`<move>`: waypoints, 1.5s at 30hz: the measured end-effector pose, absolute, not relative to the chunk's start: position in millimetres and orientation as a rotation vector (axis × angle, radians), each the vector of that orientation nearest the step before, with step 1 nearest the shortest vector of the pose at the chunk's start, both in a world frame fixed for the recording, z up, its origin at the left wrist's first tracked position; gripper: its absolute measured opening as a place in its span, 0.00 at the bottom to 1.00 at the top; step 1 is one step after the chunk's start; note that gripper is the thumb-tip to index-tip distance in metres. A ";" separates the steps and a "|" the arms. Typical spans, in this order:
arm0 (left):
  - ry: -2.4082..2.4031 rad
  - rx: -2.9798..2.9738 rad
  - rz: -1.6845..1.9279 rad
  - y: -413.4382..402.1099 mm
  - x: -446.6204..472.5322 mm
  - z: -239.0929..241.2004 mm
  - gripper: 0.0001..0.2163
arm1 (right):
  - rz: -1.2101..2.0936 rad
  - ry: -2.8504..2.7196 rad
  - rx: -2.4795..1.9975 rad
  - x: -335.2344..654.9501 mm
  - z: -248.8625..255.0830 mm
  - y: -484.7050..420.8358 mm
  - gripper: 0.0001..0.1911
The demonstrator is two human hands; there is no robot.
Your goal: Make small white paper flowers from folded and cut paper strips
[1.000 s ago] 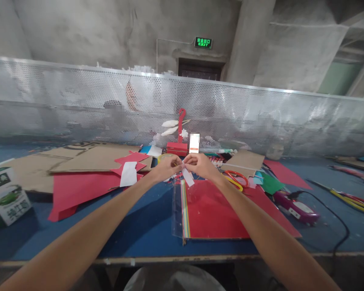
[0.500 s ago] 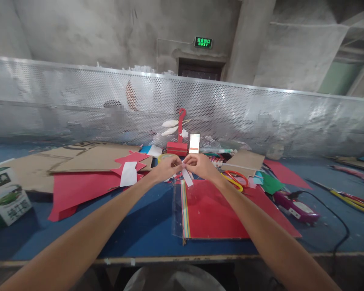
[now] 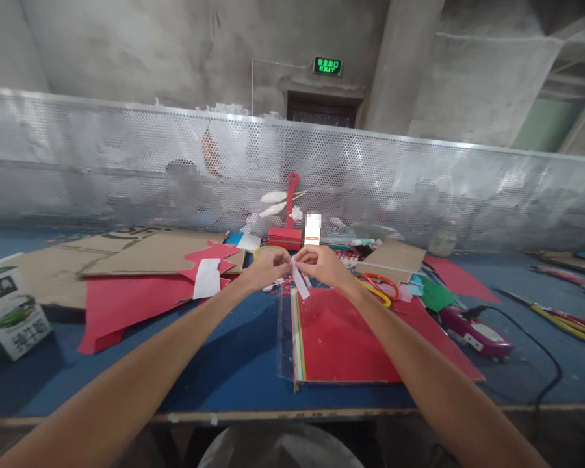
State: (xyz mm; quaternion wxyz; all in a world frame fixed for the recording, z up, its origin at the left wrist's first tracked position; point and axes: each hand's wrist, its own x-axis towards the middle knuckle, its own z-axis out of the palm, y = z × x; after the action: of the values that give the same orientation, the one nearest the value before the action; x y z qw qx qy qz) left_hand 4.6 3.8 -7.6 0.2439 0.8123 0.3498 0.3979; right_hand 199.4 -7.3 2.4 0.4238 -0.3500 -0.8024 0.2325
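My left hand (image 3: 268,264) and my right hand (image 3: 320,263) meet above the blue table (image 3: 214,364), fingertips pinched together. Between them hangs a small white paper strip (image 3: 300,283), held at its top end by both hands and slanting down to the right. Just below the strip lies a clear plastic pack of coloured paper with a red sheet on top (image 3: 338,341).
Red paper sheets (image 3: 127,302) and cardboard (image 3: 141,253) lie at the left, with a milk carton (image 3: 10,315) at the far left. Red and yellow scissors (image 3: 377,289), a purple glue gun (image 3: 472,331) with its black cord and green scraps lie at the right. A perforated metal screen (image 3: 419,188) backs the table.
Both hands have stayed pinched on the strip. The strip's lower end has shifted slightly and the view has dipped a little.
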 end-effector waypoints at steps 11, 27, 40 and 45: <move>0.977 2.322 1.064 2.1 5.0 -8.1 0.06 | 0.555 -2.025 -0.946 199.5 3.6 -9.6 0.10; 0.982 2.320 1.068 -2.5 5.5 -5.0 0.10 | 0.652 -2.018 -0.923 203.1 9.8 -13.5 0.10; 0.953 2.307 1.066 -0.5 4.5 -5.4 0.09 | 0.725 -2.016 -0.980 203.6 13.7 -17.8 0.12; 0.952 2.306 1.073 0.8 3.8 -6.6 0.09 | 0.733 -2.014 -0.982 203.6 12.9 -16.6 0.13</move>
State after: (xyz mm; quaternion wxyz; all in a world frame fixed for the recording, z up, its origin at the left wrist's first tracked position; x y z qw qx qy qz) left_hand 3.8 0.8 -6.6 0.2112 0.8299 0.3426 0.3863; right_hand 203.6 -16.6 12.9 0.3822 -0.3850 -0.7893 0.2875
